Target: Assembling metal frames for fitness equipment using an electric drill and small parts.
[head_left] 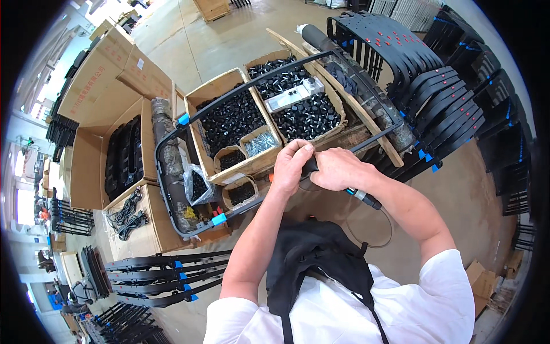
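My left hand is closed, its thumb and forefinger pinched together above the near side of a black tubular frame. Whatever lies between those fingers is too hidden to name. Right beside it, my right hand is wrapped around what looks like a power screwdriver; its dark rear end with a light blue ring and a thin cord shows below my wrist. A dark piece shows between the two hands. The black frame, marked with blue tape, spans the bench around the parts boxes.
Wooden bins hold black knob-headed bolts, silver screws and small dark parts. A cardboard carton with black parts stands left. Stacked black frames rise at the right, others at lower left. A wooden strip crosses the bench.
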`<state>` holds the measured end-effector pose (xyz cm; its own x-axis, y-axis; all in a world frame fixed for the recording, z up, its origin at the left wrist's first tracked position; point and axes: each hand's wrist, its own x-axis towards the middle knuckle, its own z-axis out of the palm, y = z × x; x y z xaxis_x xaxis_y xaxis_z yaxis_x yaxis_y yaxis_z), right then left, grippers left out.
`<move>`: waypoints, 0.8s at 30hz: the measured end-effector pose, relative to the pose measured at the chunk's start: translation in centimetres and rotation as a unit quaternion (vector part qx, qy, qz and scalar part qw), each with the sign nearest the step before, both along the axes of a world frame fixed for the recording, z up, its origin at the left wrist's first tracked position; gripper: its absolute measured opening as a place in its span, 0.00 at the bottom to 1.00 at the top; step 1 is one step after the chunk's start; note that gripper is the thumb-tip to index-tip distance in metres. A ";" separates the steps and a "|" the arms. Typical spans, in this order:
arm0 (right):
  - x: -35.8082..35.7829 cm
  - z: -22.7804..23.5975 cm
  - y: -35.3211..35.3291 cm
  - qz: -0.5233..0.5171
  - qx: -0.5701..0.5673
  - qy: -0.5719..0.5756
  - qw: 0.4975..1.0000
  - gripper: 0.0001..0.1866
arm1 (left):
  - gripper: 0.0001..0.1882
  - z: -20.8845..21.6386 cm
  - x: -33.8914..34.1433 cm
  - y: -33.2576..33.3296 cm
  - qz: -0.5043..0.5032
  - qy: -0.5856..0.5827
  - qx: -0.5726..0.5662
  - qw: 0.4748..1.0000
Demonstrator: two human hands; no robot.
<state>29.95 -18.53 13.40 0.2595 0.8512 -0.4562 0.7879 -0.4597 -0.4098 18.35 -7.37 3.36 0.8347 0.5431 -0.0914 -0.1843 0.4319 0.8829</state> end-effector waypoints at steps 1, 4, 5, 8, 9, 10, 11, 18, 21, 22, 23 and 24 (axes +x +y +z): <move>-0.2 0.1 0.0 -0.001 -0.008 -0.002 1.000 0.19 | 0.06 0.0 -0.1 -0.2 0.001 -0.001 0.002 1.000; -0.3 -0.1 -0.5 0.000 -0.002 0.005 1.000 0.20 | 0.05 -0.1 -0.5 -0.5 0.005 -0.005 0.003 1.000; -0.4 -0.3 -0.7 0.001 0.011 0.014 1.000 0.22 | 0.05 -0.3 -0.8 -0.6 0.000 -0.003 0.006 1.000; -0.8 -1.2 -1.1 0.008 0.012 -0.007 1.000 0.25 | 0.04 -0.8 -1.2 -1.0 -0.008 -0.006 0.011 1.000; -1.1 -0.3 -0.9 0.000 -0.004 0.004 1.000 0.25 | 0.04 -0.9 -1.2 -1.0 0.000 0.000 0.000 1.000; -1.1 -0.3 -0.9 0.001 -0.003 0.002 1.000 0.25 | 0.04 -0.9 -1.2 -1.1 0.007 0.006 -0.011 1.000; -1.1 -0.6 -0.9 -0.005 -0.007 0.004 1.000 0.26 | 0.04 -1.0 -1.2 -1.2 0.009 0.003 -0.010 1.000; -1.1 -1.1 -0.4 -0.030 -0.060 0.026 0.997 0.23 | 0.04 -1.4 -1.3 -1.3 0.009 0.014 0.009 1.000; -0.8 -1.7 -0.3 -0.016 -0.057 0.041 0.997 0.21 | 0.04 -1.3 -1.4 -1.5 0.008 0.014 0.000 1.000; -0.7 -1.8 -0.2 -0.017 -0.058 0.043 0.997 0.21 | 0.04 -1.3 -1.4 -1.4 0.007 0.013 -0.005 1.000; -0.6 -1.9 -0.1 -0.017 -0.060 0.039 0.997 0.21 | 0.04 -1.3 -1.4 -1.4 0.006 0.012 -0.010 1.000; -0.5 -1.8 0.0 -0.015 -0.062 0.034 0.997 0.21 | 0.04 -1.3 -1.4 -1.3 0.007 0.013 -0.011 1.000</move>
